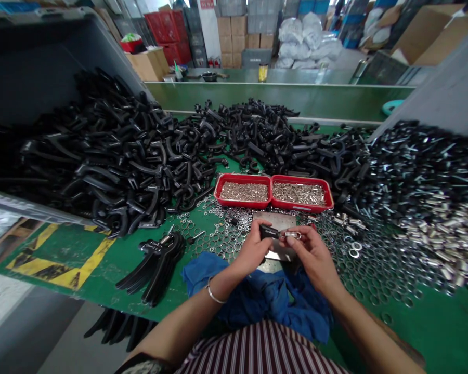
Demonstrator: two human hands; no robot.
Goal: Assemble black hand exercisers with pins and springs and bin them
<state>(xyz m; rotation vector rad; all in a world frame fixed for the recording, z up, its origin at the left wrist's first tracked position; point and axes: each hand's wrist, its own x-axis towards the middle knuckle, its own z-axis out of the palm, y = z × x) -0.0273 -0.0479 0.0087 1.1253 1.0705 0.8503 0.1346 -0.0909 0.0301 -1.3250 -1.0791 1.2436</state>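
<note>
My left hand (253,249) is closed round a black part (269,232) that points to the right. Just beside it, my right hand (312,252) pinches a small metal spring (291,235) at the right end of the black part. Both hands are over a metal plate (278,221) on the green table. Behind the plate stand two red trays, the left tray (242,203) with tiny metal pieces and the right tray (302,208) with small pins. A blue cloth (273,301) lies below my hands.
Black curved handles (152,156) are heaped at the left and back. Several assembled black parts (156,265) lie front left. Metal rings (374,275) are scattered around, and metal cylinders (448,234) are piled at the right. Grey bins (440,78) stand on both sides.
</note>
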